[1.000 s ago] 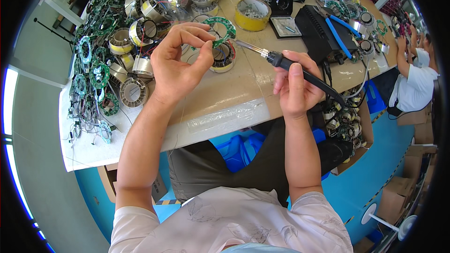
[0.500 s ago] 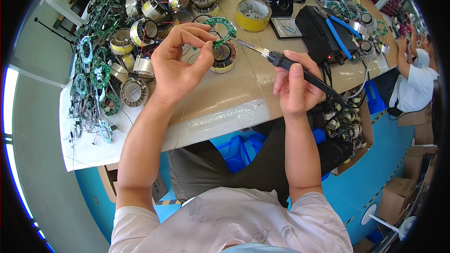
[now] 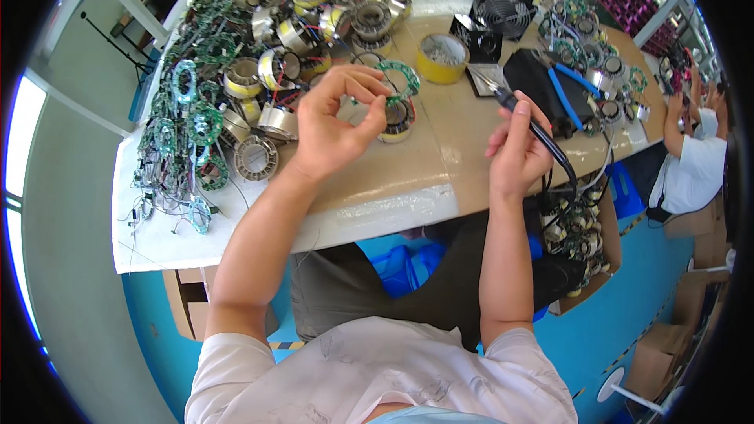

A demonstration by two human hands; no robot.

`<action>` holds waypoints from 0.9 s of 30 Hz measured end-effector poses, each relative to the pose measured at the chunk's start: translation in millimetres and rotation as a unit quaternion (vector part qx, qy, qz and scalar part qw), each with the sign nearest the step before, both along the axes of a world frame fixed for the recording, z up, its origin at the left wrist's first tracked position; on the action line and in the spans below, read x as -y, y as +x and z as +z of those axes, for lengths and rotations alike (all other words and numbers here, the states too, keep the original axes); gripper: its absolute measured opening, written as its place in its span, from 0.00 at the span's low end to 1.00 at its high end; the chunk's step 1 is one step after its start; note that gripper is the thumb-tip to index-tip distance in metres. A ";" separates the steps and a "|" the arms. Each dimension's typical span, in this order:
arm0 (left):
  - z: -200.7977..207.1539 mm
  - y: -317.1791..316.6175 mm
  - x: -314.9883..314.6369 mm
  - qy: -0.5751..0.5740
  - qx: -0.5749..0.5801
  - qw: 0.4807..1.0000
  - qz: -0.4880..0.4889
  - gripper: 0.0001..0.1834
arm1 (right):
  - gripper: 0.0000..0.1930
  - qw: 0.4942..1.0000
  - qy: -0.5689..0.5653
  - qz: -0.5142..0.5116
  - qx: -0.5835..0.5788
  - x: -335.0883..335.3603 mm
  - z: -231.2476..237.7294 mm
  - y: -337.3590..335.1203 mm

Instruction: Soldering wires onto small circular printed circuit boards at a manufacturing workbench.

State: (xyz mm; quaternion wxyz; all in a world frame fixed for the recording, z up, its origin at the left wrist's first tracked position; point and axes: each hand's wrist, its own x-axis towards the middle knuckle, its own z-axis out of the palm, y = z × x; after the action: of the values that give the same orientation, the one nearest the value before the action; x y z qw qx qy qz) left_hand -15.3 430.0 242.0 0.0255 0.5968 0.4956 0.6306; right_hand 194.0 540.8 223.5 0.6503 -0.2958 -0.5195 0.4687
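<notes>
Packed surface over here
Left hand pinches, right hand wraps: the right's got a soldering iron by its black handle, the left a green ring board by its rim, up over the surface. Board's probably light, stiff, crackable, so the rim's the spot imo.

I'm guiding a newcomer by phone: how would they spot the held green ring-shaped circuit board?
Find the large white and brown table with a tangled heap of green boards and metal coils at left. Beside that heap, the bare left hand pinches the green ring-shaped circuit board. Unlike the heap's boards, this one is held.
</notes>
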 end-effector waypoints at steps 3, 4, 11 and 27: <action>-4.4 4.4 2.0 -0.018 0.011 1.000 -0.004 0.08 | 0.14 0.992 -0.036 -0.090 0.078 -21.7 4.3 3.4; -5.8 2.1 7.0 -0.036 0.009 0.999 -0.005 0.09 | 0.14 0.993 0.001 -0.081 0.082 -35.0 -9.0 0.1; 0.7 -2.6 14.7 -0.037 0.041 0.998 -0.025 0.09 | 0.17 0.970 -0.175 0.101 0.134 -65.0 26.4 -36.1; 1.4 -1.5 10.4 0.020 0.109 0.992 -0.067 0.07 | 0.09 0.917 0.236 0.056 0.318 27.2 15.6 -47.5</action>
State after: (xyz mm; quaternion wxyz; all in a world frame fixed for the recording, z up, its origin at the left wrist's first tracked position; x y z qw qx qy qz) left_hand -16.8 419.6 243.4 0.1095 0.5566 0.4364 0.6984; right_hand 146.6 513.5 239.1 0.4742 -0.2381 -0.8101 0.2494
